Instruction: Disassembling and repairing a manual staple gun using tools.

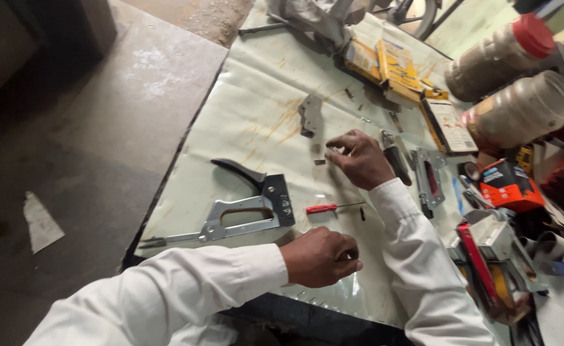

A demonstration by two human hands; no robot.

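My right hand (360,159) reaches over the pale table cover (256,109) and pinches a small metal part at its fingertips. My left hand (320,256) rests near the table's front edge with its fingers curled shut; whether it holds anything is hidden. Between the hands lies a small red-handled screwdriver (330,207). Left of it lies a dismantled staple gun body (247,206) with a black lever. A grey metal plate (309,115) sits further back. Tiny screws and bits lie scattered near my right hand.
Right of my right hand lie a black-handled tool (396,160) and a metal staple gun frame (428,179). Yellow boxes (387,64), two plastic jars (519,83), an orange box (509,184) and clutter crowd the right side. A concrete floor (103,128) lies left.
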